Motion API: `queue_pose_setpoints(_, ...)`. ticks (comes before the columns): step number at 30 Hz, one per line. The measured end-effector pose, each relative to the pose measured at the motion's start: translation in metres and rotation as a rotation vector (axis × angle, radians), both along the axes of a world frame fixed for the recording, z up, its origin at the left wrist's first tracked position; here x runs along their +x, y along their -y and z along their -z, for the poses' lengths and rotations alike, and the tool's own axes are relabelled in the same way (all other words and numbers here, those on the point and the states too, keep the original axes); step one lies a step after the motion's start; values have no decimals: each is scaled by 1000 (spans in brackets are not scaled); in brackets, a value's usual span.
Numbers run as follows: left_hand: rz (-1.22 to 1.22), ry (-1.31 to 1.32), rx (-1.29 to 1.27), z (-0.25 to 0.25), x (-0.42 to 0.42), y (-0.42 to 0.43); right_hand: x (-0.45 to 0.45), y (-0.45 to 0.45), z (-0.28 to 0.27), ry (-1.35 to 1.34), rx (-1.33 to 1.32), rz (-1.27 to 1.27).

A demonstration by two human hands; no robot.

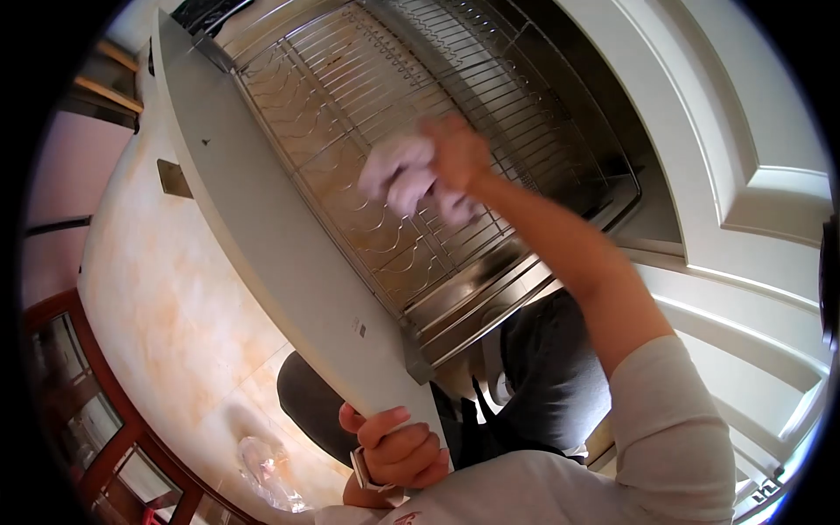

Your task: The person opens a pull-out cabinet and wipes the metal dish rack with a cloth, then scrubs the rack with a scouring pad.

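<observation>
Over the wire rack (328,83) of a pulled-out drawer, my right hand (457,153) holds a pale pinkish cloth (402,171); both are blurred by motion. The cloth hangs bunched from the fingers, just above or against the wires; I cannot tell whether it touches them. My left hand (401,446), with a band at the wrist, has its fingers curled over the near end of the drawer's white front panel (289,254). A metal tray (464,284) shows at the near end of the rack.
White panelled cabinet doors (726,114) stand on the right. A clear plastic item (267,472) lies on the marbled floor (175,289) at lower left. Reddish-brown framed glass panels (114,437) are at far left. My legs (547,376) are close below the drawer.
</observation>
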State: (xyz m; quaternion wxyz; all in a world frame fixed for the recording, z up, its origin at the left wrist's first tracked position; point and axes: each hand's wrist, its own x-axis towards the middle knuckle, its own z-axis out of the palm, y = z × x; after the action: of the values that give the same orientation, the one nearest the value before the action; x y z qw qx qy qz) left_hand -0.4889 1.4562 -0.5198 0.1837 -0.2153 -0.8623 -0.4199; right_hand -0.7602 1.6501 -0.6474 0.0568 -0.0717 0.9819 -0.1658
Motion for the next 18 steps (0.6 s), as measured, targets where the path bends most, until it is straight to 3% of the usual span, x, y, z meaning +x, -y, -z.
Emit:
queue_pose_setpoints(2, -3, 17, 2, 2, -1, -1, -27, -31, -2, 23, 15, 318)
queue_pose_setpoints(4, -30, -61, 121, 7, -5, -6, -39, -48, 10, -63, -4, 374)
queue_pose_setpoints(6, -35, -19, 85, 2, -4, -4, -40, -48, 29, -145, -19, 434)
queue_pose_setpoints(8, -28, 16, 49, 3, -4, -6, -29, -24, 43, -222, -297, 249)
queue_pose_setpoints(10, -60, -33, 123, 9, -4, -10, -13, 9, 34, -284, -273, 114)
queue_pose_setpoints(12, -90, -82, 188, 11, -6, -15, 6, 46, 5, -167, -321, 28)
queue_pose_setpoints(13, -109, -112, 229, 12, -7, -17, 14, 68, 12, 24, -544, 34)
queue_pose_setpoints(15, -90, -138, 264, 14, -10, -19, 38, 108, -11, 134, -213, -241)
queue_pose_setpoints(16, -83, -168, 292, 16, -11, -20, 45, 117, -2, 129, -216, -232)
queue_pose_setpoints(18, -103, -200, 255, 19, -7, -20, 53, 123, 18, -465, -174, -282)
